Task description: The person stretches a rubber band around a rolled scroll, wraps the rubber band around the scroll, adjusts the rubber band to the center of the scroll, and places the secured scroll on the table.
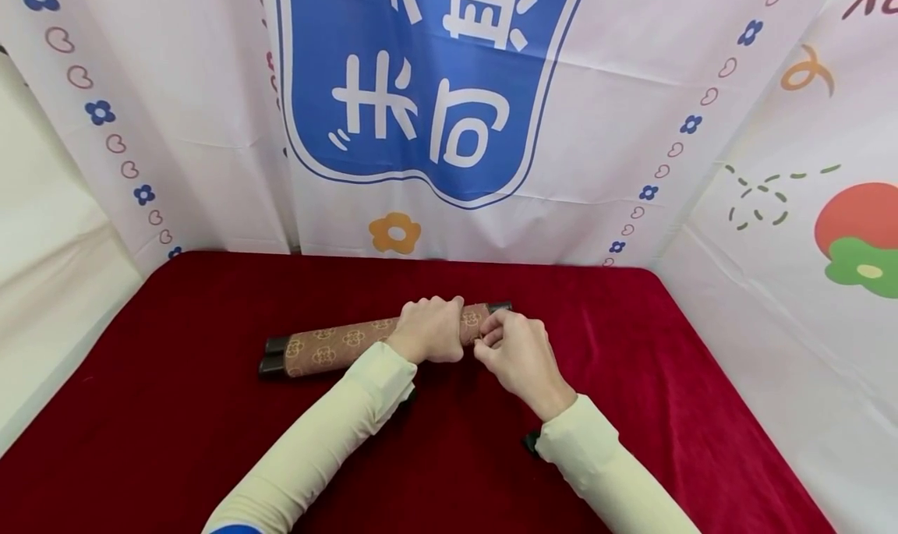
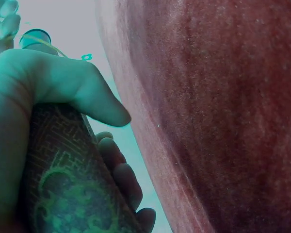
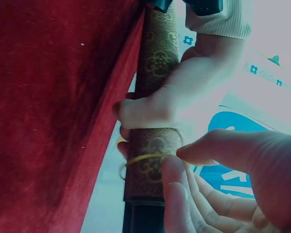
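A rolled scroll [image 1: 351, 343] in brown brocade with gold flower patterns lies slantwise over the red cloth, two dark rod ends [image 1: 275, 356] showing at its left. My left hand [image 1: 430, 331] grips the scroll right of its middle, the thumb lying across it and fingers wrapped beneath, as the left wrist view also shows. Near the scroll's right end, my right hand [image 1: 522, 358] pinches a thin yellow band [image 3: 148, 157] between thumb and forefinger. The band crosses the brocade close to the dark end [image 3: 143, 216]; its far side is hidden.
Red velvet cloth [image 1: 175, 440] covers the table. A white printed curtain [image 1: 231, 199] with a blue panel [image 1: 421, 156] stands behind the table's back edge, and further white cloth walls [image 1: 765, 300] close off both sides.
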Action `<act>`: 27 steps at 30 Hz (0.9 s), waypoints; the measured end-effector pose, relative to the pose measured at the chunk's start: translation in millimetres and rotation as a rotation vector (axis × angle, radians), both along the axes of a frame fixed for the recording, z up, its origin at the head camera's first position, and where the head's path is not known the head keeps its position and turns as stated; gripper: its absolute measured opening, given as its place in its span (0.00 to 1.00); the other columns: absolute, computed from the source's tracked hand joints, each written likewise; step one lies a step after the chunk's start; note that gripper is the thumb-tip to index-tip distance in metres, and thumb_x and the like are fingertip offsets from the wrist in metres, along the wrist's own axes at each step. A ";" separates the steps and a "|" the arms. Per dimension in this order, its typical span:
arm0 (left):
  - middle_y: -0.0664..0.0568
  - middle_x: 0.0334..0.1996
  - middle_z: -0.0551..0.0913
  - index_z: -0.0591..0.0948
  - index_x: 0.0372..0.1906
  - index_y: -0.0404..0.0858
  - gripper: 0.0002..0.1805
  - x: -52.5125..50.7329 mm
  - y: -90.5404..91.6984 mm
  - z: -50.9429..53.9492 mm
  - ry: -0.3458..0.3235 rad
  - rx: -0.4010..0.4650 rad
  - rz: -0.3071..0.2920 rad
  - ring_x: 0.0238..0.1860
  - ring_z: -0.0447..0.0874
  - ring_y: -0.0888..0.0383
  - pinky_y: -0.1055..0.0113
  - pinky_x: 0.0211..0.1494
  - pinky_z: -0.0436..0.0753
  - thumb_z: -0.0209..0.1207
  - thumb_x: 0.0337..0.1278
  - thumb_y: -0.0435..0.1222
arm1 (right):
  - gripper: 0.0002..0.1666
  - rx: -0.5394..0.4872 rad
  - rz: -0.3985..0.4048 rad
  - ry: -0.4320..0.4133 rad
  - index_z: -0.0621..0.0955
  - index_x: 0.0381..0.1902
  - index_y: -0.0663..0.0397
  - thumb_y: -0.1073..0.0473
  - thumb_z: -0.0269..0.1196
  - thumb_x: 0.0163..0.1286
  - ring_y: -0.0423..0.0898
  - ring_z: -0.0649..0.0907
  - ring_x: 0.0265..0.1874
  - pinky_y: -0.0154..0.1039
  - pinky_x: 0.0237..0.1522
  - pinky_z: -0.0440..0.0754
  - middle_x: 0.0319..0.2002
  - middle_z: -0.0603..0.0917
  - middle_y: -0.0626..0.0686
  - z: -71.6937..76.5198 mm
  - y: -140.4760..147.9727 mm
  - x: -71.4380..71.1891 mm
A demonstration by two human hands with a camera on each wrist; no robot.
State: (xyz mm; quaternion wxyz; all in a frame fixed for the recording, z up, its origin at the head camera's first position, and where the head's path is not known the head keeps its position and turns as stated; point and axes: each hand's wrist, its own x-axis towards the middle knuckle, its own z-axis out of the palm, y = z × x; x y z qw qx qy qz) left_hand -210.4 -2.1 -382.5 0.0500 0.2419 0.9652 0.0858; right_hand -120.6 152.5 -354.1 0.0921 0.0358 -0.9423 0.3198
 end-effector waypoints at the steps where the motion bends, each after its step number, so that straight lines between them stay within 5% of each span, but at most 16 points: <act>1: 0.52 0.27 0.82 0.81 0.55 0.43 0.24 0.1 0.1 0.3 0.003 0.005 0.001 0.28 0.82 0.50 0.53 0.32 0.81 0.67 0.51 0.44 | 0.06 0.005 -0.003 -0.009 0.87 0.36 0.51 0.61 0.75 0.63 0.37 0.88 0.28 0.35 0.32 0.85 0.29 0.90 0.44 -1.5 1.5 0.0; 9: 0.52 0.30 0.85 0.80 0.51 0.41 0.36 -0.2 0.5 -2.9 0.049 0.063 -0.005 0.35 0.87 0.48 0.52 0.40 0.86 0.77 0.43 0.60 | 0.04 0.066 0.026 -0.093 0.88 0.34 0.50 0.62 0.74 0.62 0.38 0.86 0.29 0.36 0.34 0.85 0.28 0.90 0.44 -9.7 13.3 -0.3; 18: 0.53 0.22 0.78 0.72 0.52 0.43 0.35 -1.1 2.7 -17.9 0.059 0.047 -0.016 0.25 0.80 0.51 0.56 0.30 0.80 0.74 0.40 0.54 | 0.04 0.079 0.085 -0.107 0.88 0.30 0.50 0.64 0.72 0.60 0.36 0.84 0.28 0.35 0.34 0.84 0.26 0.89 0.43 -20.4 18.0 1.6; 27: 0.51 0.26 0.79 0.75 0.52 0.41 0.33 -4.0 8.6 -17.6 0.070 0.073 -0.037 0.29 0.83 0.49 0.54 0.30 0.82 0.76 0.41 0.48 | 0.06 0.108 0.091 -0.116 0.86 0.28 0.48 0.64 0.73 0.59 0.36 0.82 0.26 0.35 0.33 0.82 0.25 0.88 0.42 -19.8 17.4 8.4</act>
